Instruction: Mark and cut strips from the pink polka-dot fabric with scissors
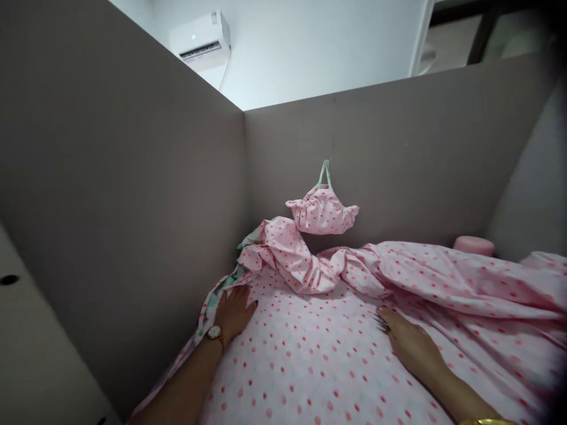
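Observation:
My left hand [233, 311] lies flat and open on the pink dotted sheet [310, 354], close to the grey left panel, with a watch [215, 333] on its wrist. My right hand [410, 342] rests palm down on the same sheet further right, fingers stretched out toward a bunched fold of dotted fabric [310, 262]. A ridge of crumpled pink cover [443, 277] runs across the bed beyond both hands. Neither hand grips anything.
Grey partition walls [133, 206] close in the bed on the left and back. A small pink dotted pouch [322, 209] hangs by green loops on the back panel. A pink round object [473, 245] sits at the far right. An air conditioner [201, 38] hangs above.

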`<state>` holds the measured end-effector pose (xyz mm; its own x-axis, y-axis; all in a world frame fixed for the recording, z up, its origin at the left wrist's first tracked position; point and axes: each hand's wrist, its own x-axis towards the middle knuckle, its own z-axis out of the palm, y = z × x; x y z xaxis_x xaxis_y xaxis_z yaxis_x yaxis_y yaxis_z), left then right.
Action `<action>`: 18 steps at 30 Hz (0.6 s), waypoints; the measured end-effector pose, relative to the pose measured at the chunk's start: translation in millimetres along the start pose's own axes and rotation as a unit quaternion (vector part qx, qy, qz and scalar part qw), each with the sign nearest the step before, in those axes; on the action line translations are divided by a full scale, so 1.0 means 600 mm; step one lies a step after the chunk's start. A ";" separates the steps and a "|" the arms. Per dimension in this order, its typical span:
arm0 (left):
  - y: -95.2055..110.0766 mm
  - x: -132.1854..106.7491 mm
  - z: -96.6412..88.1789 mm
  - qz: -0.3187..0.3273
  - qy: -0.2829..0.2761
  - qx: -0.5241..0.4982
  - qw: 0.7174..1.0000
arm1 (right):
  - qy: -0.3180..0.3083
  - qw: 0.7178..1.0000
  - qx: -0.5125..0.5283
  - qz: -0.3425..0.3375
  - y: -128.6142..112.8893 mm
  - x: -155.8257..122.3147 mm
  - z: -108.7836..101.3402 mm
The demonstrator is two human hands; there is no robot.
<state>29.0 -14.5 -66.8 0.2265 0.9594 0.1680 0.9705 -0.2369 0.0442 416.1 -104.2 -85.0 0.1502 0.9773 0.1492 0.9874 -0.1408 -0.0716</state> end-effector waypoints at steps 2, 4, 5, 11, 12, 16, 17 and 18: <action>-0.017 0.005 0.000 -0.003 0.002 0.010 1.000 | 0.004 1.000 0.001 0.004 0.018 0.001 -0.005; -0.021 0.008 -0.003 -0.003 -0.001 0.018 1.000 | 0.013 1.000 0.021 0.014 0.015 0.000 -0.018; -0.018 0.008 -0.006 -0.002 -0.004 0.022 1.000 | 0.018 0.999 0.033 0.018 0.009 -0.001 -0.026; 0.070 -0.020 -0.030 0.008 0.000 0.029 1.000 | 0.031 0.998 0.060 -0.004 -0.049 -0.035 -0.051; 0.089 -0.032 -0.029 0.028 0.011 0.025 0.999 | 0.028 0.997 0.064 -0.024 -0.058 -0.045 -0.050; 0.100 -0.069 -0.010 0.084 -0.051 0.018 0.995 | 0.012 0.995 0.085 -0.058 -0.049 -0.078 -0.051; 0.086 -0.072 -0.005 0.081 -0.066 0.027 0.994 | 0.015 0.995 0.089 -0.049 -0.032 -0.082 -0.057; 0.069 -0.073 -0.002 0.096 -0.067 0.038 0.992 | 0.022 0.995 0.092 -0.036 -0.012 -0.085 -0.065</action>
<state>59.0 -66.2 -71.2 0.4126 0.9103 0.0327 0.9103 -0.4108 -0.0510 403.0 -159.4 -53.9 0.0844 0.9756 0.2025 0.9707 -0.0346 -0.2376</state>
